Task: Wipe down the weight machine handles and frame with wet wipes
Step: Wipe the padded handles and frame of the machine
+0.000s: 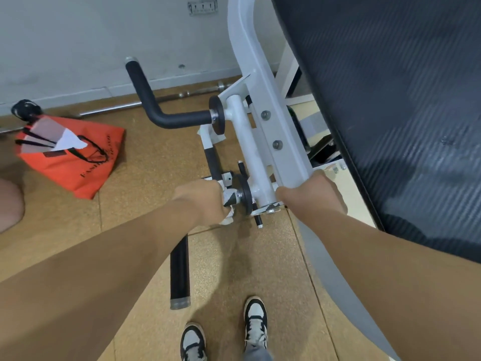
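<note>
View from above of a person's two bare arms reaching down to a white weight machine in the centre of the frame. The left hand [201, 198], just left of centre, is closed around a crumpled white wipe [228, 218], gripping it against the near handle [179, 272] close to where that handle meets the machine. The handle's black bar runs down from under the hand toward the bottom of the frame. The right hand [311, 191], just right of centre, is closed around the lower end of the white frame [260, 100], its fingers curled out of sight behind the bar. A second bent black handle [161, 110] sticks out from the frame toward the upper left. A large black pad [390, 100] fills the upper right. An orange bag [73, 157] lies on the tan floor [145, 204] at left. Two black-and-white shoes [256, 324] show at the bottom centre. A metal bar [125, 105] lies along the grey wall [78, 35] at the top.
</note>
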A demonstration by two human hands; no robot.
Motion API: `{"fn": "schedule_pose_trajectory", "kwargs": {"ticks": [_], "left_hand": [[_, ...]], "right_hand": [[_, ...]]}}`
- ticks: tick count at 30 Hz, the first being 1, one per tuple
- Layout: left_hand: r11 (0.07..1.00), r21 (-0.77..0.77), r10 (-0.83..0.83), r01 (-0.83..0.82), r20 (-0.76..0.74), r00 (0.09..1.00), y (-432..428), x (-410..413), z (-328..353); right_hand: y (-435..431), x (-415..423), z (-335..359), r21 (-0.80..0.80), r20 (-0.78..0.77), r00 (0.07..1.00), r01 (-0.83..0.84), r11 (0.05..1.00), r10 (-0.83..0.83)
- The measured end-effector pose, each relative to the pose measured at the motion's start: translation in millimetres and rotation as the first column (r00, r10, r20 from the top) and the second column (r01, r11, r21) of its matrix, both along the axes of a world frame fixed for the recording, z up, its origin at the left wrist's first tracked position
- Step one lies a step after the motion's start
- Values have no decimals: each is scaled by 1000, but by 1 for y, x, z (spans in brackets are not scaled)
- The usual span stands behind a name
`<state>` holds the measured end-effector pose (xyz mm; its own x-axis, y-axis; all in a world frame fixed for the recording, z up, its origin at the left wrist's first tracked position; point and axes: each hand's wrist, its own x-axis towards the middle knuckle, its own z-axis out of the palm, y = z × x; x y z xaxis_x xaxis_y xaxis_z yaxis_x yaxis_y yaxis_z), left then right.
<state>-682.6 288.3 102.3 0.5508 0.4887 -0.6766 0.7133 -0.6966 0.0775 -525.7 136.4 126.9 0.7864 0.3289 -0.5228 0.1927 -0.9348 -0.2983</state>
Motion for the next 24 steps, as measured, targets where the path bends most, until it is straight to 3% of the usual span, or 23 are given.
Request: {"fn": "schedule_pose_trajectory", "kwargs": {"ticks": [3, 5, 7, 9, 11, 14, 17, 24], "left_hand": [[993, 87, 84, -85, 21, 996, -3, -22, 4], [959, 69, 269, -274, 76, 960, -6, -37, 8], [799, -115, 602, -591, 140, 786, -12, -50, 10], [541, -298, 838, -787, 110, 534, -23, -59, 14], [351, -392, 933, -851, 67, 354, -36, -65, 14], [206, -437, 977, -875, 49, 206, -61, -77, 13], [189, -393, 982, -900, 68, 177, -86, -90, 11], [300, -256, 951, -919, 149, 270, -131, -117, 12]], "right_hand": [[0, 0, -2, 24, 9, 1000, 3, 1000, -3], [0, 1, -3, 39, 9, 1000, 5, 999, -6], [-2, 1, -4, 67, 3, 1000, 11, 998, -12], [-3, 1, -5, 93, 10, 1000, 15, 996, -16], [-4, 1, -5, 97, 14, 1000, 11, 995, -12], [-6, 0, -6, 116, 7, 1000, 2, 993, -3], [-7, 0, -5, 145, -19, 1000, 12, 989, -10], [-11, 3, -9, 158, -37, 999, 8, 987, -2]]}}
